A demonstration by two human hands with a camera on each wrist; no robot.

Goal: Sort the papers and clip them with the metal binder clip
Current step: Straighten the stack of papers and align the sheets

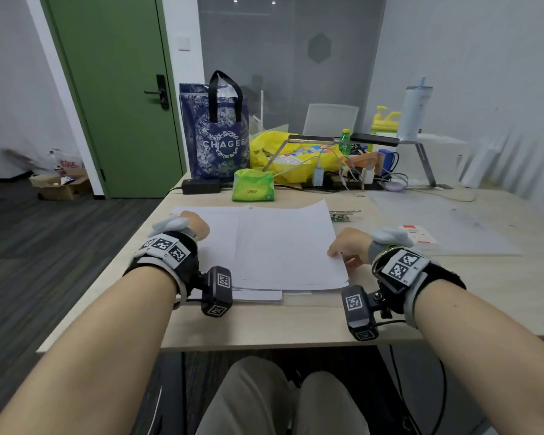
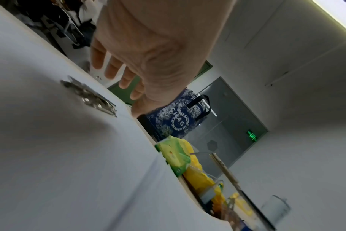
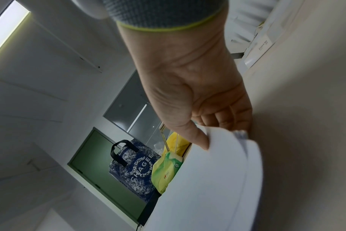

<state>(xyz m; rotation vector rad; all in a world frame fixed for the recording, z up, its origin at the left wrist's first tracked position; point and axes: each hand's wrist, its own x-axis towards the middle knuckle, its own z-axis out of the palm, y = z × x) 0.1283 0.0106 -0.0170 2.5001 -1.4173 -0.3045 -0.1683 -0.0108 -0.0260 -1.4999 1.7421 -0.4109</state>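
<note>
A stack of white papers (image 1: 280,246) lies unevenly on the wooden table (image 1: 264,324), the top sheets skewed over lower ones. My left hand (image 1: 195,226) is at the stack's left side; the left wrist view shows this left hand (image 2: 152,54) with straight fingers (image 2: 111,68) held over the papers (image 2: 69,156). My right hand (image 1: 347,246) pinches the stack's right edge: in the right wrist view the right hand (image 3: 198,93) has its thumb on top of the papers (image 3: 207,179) and fingers curled beneath. The metal binder clip (image 1: 343,214) lies just past the far right corner, seen also as a binder clip (image 2: 89,96).
Behind the papers sit a green tissue pack (image 1: 254,185), a black adapter (image 1: 200,186), a blue CHAGEE bag (image 1: 219,133) and a yellow bag (image 1: 277,146) among cables. A red-and-white card (image 1: 420,236) lies on a translucent mat (image 1: 453,215) to the right.
</note>
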